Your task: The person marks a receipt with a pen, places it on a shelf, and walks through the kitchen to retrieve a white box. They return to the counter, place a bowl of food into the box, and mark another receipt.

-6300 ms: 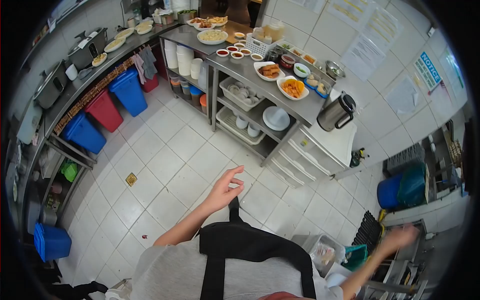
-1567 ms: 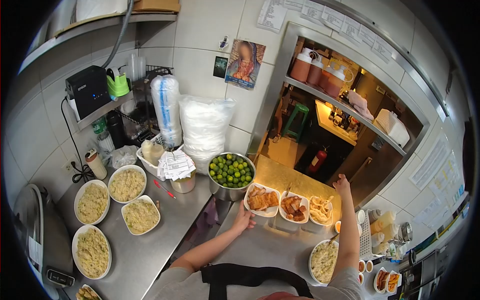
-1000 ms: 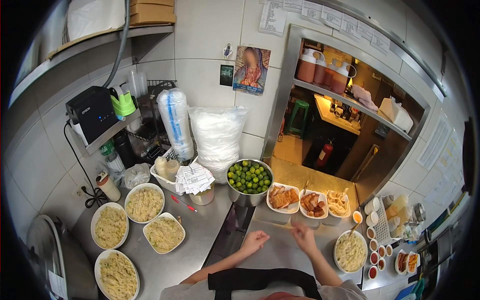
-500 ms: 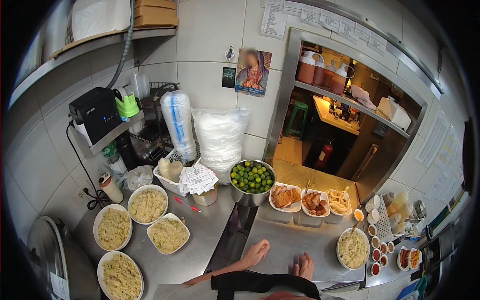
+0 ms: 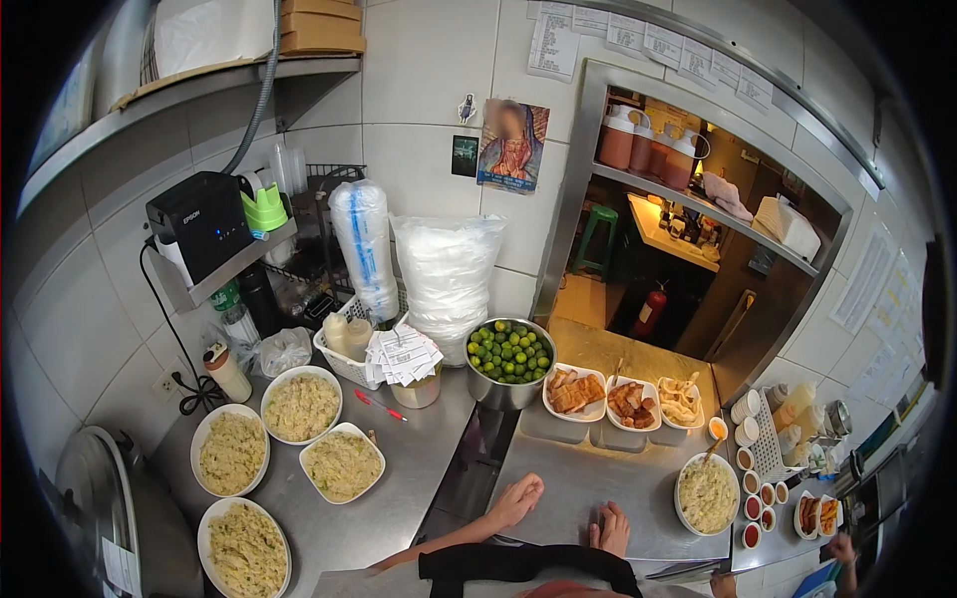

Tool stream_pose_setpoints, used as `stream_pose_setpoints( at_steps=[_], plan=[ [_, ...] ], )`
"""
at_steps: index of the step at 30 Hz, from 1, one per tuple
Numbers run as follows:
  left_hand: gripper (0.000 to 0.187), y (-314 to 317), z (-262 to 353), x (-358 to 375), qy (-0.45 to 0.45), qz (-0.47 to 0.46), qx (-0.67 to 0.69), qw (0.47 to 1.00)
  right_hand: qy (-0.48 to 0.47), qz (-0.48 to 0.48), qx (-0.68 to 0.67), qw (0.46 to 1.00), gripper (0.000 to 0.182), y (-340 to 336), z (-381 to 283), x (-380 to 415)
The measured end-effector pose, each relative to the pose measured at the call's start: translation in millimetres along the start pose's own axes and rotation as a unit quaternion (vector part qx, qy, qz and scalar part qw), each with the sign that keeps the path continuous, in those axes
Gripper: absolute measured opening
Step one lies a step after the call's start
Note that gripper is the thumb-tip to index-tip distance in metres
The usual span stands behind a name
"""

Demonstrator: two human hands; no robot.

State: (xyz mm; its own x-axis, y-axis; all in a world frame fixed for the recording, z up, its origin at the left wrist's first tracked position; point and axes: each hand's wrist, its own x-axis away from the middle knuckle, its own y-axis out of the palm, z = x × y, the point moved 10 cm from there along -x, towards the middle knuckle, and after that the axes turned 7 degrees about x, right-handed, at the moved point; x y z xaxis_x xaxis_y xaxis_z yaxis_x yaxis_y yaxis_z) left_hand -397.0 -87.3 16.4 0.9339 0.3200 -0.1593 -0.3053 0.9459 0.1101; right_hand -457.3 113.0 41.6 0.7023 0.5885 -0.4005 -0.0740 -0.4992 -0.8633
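Note:
My left hand (image 5: 516, 501) is over the steel counter (image 5: 568, 478), near the gap between the two worktops, its fingers loosely curled with nothing seen in them. My right hand (image 5: 610, 530) rests at the counter's front edge, fingers apart and bent, holding nothing. To its right stands a bowl of fried rice (image 5: 708, 495) with a spoon in it. Behind my hands, in a row, are a dish of sliced fried meat (image 5: 575, 391), a dish of glazed meat pieces (image 5: 632, 405) and a dish of pale fried pieces (image 5: 680, 403).
Several rice bowls (image 5: 229, 453) fill the left worktop. A steel pot of green citrus fruit (image 5: 509, 351) stands behind the gap, beside a container of receipts (image 5: 404, 357). Small sauce cups (image 5: 752, 507) are at right. A co-worker's hand (image 5: 843, 548) shows at lower right.
The whole view has shifted slightly to the right and down. A co-worker's hand and arm have come into view at the lower right. My hands keep nearly the same pose.

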Motion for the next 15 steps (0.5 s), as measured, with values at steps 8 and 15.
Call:
stream_pose_setpoints(
  at_steps=[8, 15],
  plan=[
    [0.015, -0.4, -1.6, -2.2, 0.024, 0.01, 0.005, 1.0, 0.002, 0.01, -0.007, 1.0, 0.035, -5.0, -1.9, 0.6],
    [0.014, -0.3, -7.7, -2.3, 0.01, 0.009, 0.005, 1.0, 0.0, 0.019, -0.015, 1.0, 0.035, -7.3, -2.8, 1.4]
  ],
)
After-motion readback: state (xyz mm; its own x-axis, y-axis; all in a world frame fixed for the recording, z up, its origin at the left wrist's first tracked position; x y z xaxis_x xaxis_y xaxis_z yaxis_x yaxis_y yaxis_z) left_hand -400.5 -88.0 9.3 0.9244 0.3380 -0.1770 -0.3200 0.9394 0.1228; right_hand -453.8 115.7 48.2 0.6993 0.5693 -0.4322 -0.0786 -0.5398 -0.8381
